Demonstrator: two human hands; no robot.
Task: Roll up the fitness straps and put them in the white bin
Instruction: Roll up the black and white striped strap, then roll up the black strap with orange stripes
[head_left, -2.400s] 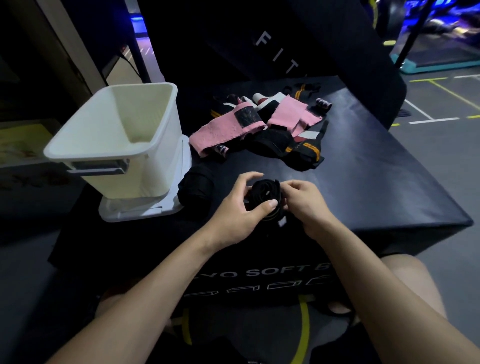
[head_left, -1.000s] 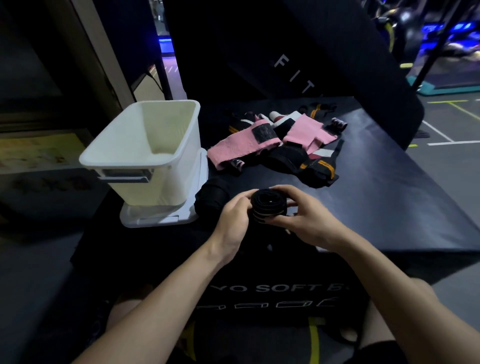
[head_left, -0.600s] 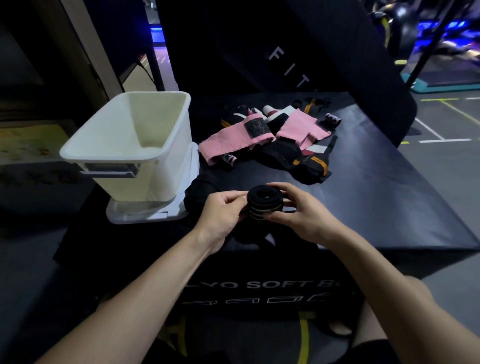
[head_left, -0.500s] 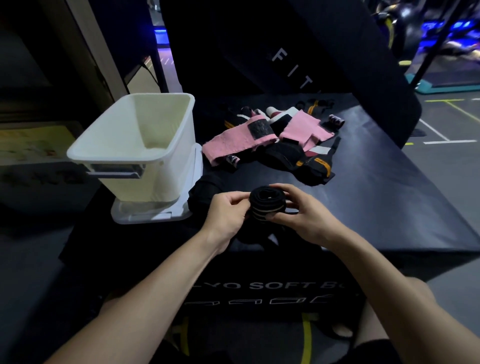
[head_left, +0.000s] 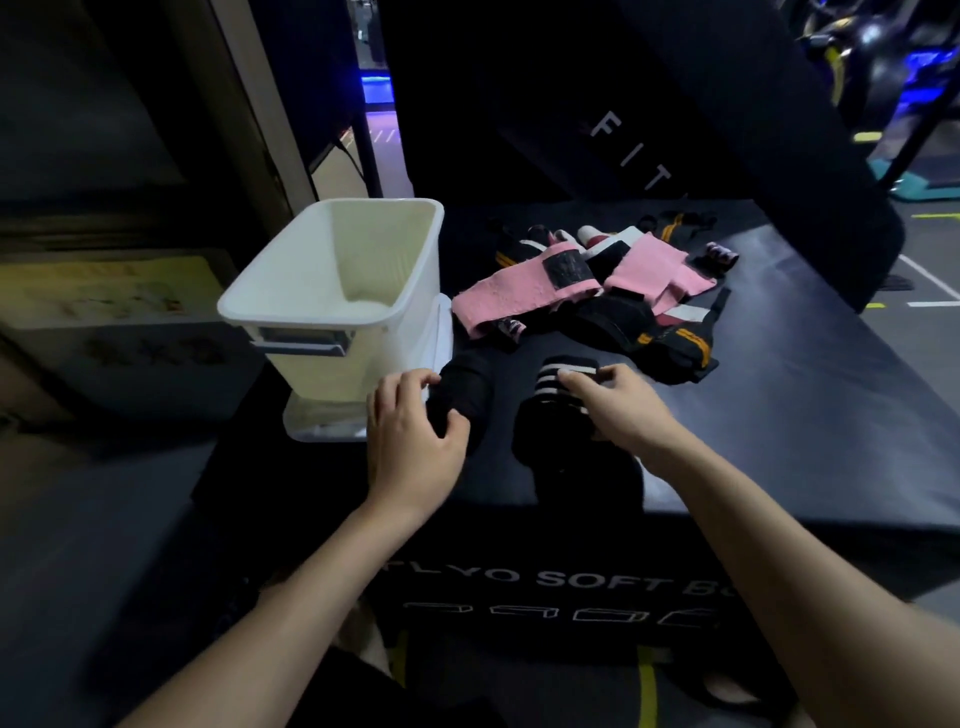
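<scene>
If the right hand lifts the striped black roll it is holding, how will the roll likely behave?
The striped roll is wound fabric, so it probably feels light and squashes a little under the right hand. Nothing visibly fastens its end, so it may loosen if gripped slackly. Round in shape, it could roll on the smooth black plyo box if set down on its side.

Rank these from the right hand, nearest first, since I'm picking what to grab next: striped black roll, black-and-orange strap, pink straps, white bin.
1. striped black roll, under its fingers.
2. black-and-orange strap, just beyond.
3. pink straps, farther back.
4. white bin, far left.
</scene>
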